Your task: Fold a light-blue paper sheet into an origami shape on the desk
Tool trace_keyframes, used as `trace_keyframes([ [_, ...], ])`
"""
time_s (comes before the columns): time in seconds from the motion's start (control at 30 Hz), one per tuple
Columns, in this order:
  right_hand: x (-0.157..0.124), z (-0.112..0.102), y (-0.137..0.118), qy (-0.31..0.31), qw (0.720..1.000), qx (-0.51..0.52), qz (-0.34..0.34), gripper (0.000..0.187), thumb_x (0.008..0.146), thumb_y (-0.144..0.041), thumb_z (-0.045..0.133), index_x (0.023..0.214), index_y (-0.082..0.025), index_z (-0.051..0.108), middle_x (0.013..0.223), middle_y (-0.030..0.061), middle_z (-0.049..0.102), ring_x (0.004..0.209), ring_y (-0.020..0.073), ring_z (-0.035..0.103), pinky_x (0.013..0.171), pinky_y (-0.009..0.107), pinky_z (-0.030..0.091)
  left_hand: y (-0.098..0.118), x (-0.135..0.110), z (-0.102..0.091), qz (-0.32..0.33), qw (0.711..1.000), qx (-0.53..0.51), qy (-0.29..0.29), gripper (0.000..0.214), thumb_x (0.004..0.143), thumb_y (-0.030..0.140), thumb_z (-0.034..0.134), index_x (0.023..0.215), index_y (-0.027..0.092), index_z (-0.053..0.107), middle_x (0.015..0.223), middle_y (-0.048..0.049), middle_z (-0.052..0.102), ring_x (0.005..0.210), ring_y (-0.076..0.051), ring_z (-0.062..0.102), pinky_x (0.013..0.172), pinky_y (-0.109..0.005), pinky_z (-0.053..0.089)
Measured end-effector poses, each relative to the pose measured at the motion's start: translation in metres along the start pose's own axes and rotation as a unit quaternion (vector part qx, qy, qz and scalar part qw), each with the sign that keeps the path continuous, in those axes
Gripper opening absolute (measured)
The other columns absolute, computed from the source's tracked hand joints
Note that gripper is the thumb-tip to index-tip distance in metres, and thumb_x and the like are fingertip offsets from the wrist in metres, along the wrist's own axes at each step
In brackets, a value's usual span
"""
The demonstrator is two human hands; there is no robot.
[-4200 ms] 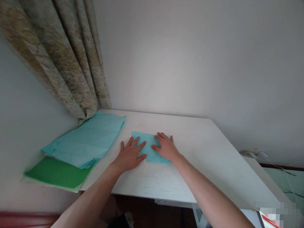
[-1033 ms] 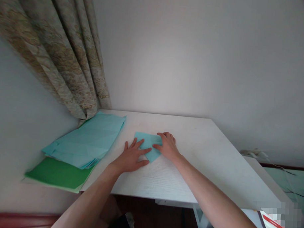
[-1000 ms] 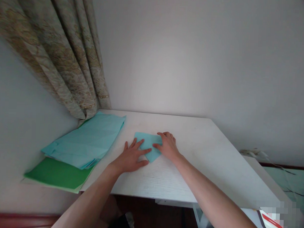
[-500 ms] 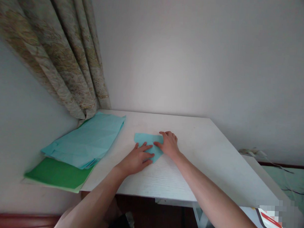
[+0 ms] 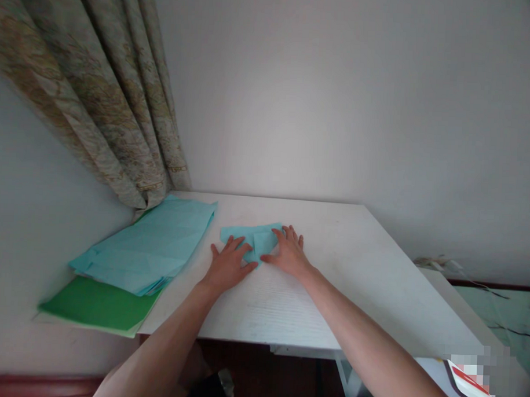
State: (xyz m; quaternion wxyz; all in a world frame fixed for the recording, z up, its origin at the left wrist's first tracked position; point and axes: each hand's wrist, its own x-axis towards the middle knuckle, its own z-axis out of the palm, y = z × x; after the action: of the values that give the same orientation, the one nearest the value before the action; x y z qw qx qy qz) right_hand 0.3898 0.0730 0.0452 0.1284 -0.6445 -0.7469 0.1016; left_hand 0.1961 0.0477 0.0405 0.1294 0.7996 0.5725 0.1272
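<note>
Hands first: the left hand (image 5: pixel 228 266) and the right hand (image 5: pixel 289 256) both lie palm down just below the middle of the frame, fingers stretched out and slightly spread, gripping nothing. Their fingertips press on a small folded sheet of light blue paper (image 5: pixel 257 236). Behind them a plain pale wall (image 5: pixel 337 108) fills most of the upper frame. A patterned beige curtain (image 5: pixel 103 94) hangs in folds down the upper left. Its hem reaches the far left corner of the white bench (image 5: pixel 353 271), which spreads across the lower middle. On the left part of the bench lies a loose stack of light blue sheets (image 5: pixel 152 244), well apart from the hands. The stack overlaps a green sheet (image 5: pixel 94 305) that juts past the bench's left edge toward the lower left of the frame. The folded paper lies flat at the middle of the bench, just right of the stack. Its far edge is straight, and a smaller flap is turned over near its centre, between the two hands. The left hand covers its lower left part and the right hand touches its right edge. At the lower right corner a red and white object (image 5: pixel 471 385) shows, partly blurred.
</note>
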Motion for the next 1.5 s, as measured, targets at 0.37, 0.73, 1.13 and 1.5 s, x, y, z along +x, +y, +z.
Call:
trace_keyframes([
  [0.37, 0.005, 0.003, 0.003, 0.017, 0.999, 0.0, 0.046, 0.103, 0.065, -0.061, 0.066, 0.145, -0.016, 0.02, 0.148, 0.0226, 0.021, 0.138, 0.0387, 0.01, 0.105, 0.059, 0.013, -0.001, -0.001, 0.002, -0.005, 1.0, 0.008, -0.008, 0.064, 0.088, 0.048, 0.043, 0.145, 0.036, 0.015, 0.149, -0.0083, 0.03, 0.138, -0.035, 0.019, 0.1, -0.07, 0.017],
  [0.73, 0.024, -0.003, 0.029, 0.095, 0.982, -0.014, 0.161, 0.089, 0.072, -0.062, 0.058, 0.137, -0.007, 0.034, 0.137, 0.0248, 0.037, 0.132, 0.0394, 0.023, 0.102, 0.06, 0.015, 0.001, -0.006, -0.004, 0.015, 0.999, 0.017, -0.046, 0.043, 0.088, 0.049, 0.042, 0.131, 0.044, 0.045, 0.148, -0.0072, 0.03, 0.137, -0.04, 0.016, 0.098, -0.071, 0.016],
  [1.13, 0.007, -0.007, 0.012, -0.035, 0.999, 0.007, 0.005, 0.085, 0.073, -0.048, 0.064, 0.144, -0.02, 0.026, 0.151, 0.0157, 0.019, 0.14, 0.036, 0.005, 0.105, 0.06, 0.012, 0.014, -0.027, -0.005, 0.112, 0.99, -0.044, -0.07, 0.031, 0.088, 0.038, 0.048, 0.113, 0.026, 0.06, 0.148, -0.0066, 0.034, 0.137, -0.034, 0.022, 0.107, -0.059, 0.019],
  [1.5, 0.015, -0.013, 0.026, -0.031, 0.999, 0.0, 0.029, 0.066, 0.08, -0.043, 0.06, 0.138, -0.02, 0.038, 0.149, 0.0153, 0.026, 0.138, 0.0357, 0.014, 0.103, 0.063, 0.014, 0.013, -0.033, -0.005, 0.165, 0.978, -0.077, -0.098, 0.043, 0.087, 0.031, 0.048, 0.13, 0.024, 0.047, 0.147, -0.006, 0.035, 0.139, -0.027, 0.021, 0.111, -0.052, 0.018],
])
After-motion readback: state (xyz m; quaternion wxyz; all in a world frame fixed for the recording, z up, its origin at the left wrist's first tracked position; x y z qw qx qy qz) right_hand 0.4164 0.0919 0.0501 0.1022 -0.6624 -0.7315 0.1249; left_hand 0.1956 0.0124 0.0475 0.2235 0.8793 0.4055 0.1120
